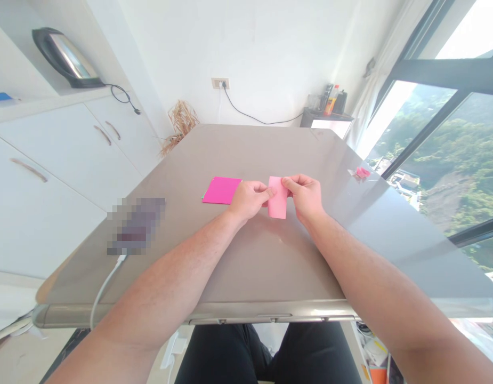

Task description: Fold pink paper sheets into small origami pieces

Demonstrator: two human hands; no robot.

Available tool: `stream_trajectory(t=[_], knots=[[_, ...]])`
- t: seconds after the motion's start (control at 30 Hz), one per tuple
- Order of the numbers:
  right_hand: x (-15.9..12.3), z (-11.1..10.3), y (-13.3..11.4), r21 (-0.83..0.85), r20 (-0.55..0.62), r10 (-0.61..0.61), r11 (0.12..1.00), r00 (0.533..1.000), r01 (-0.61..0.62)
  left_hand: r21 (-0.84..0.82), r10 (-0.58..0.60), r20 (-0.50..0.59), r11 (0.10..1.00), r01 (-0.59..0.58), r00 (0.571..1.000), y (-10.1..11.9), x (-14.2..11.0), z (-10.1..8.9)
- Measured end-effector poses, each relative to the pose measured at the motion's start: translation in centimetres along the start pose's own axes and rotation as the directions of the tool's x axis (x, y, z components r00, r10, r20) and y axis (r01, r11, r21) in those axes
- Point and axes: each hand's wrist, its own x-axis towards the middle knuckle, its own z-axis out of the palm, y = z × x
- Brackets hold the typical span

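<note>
A light pink folded paper (277,198) is held upright a little above the grey table (270,256), near its middle. My left hand (248,198) pinches its left edge with thumb and fingers closed. My right hand (306,195) pinches its upper right edge the same way. Just left of my left hand a stack of bright pink paper sheets (221,190) lies flat on the table, with a green edge showing under it.
A blurred dark object (136,225) with a white cable (104,288) lies at the table's left front. A small pink paper piece (362,172) sits near the right edge. White cabinets (62,160) stand to the left, a window (450,149) to the right.
</note>
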Motion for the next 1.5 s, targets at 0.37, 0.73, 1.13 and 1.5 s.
stream_trajectory(t=[0.37,0.73,1.13,1.5], knots=[[0.3,0.0,0.0,0.043,-0.027,0.005,0.999,1.0,-0.004,0.139,-0.029,0.017,0.99,0.027,0.999,0.1,-0.1,-0.2],[1.0,-0.4,0.3,0.048,-0.056,0.016,0.999,0.998,-0.013,0.273,-0.053,0.065,0.962,0.033,0.996,0.0,-0.1,-0.3],[1.5,-1.1,0.3,0.074,-0.137,0.022,0.997,0.99,-0.012,0.363,-0.063,0.142,0.932,0.007,0.988,0.3,-0.4,-0.3],[1.5,-1.2,0.1,0.067,-0.155,0.003,0.998,0.988,0.007,0.455,-0.01,0.217,0.886,-0.092,0.976,0.9,-0.6,-0.9]])
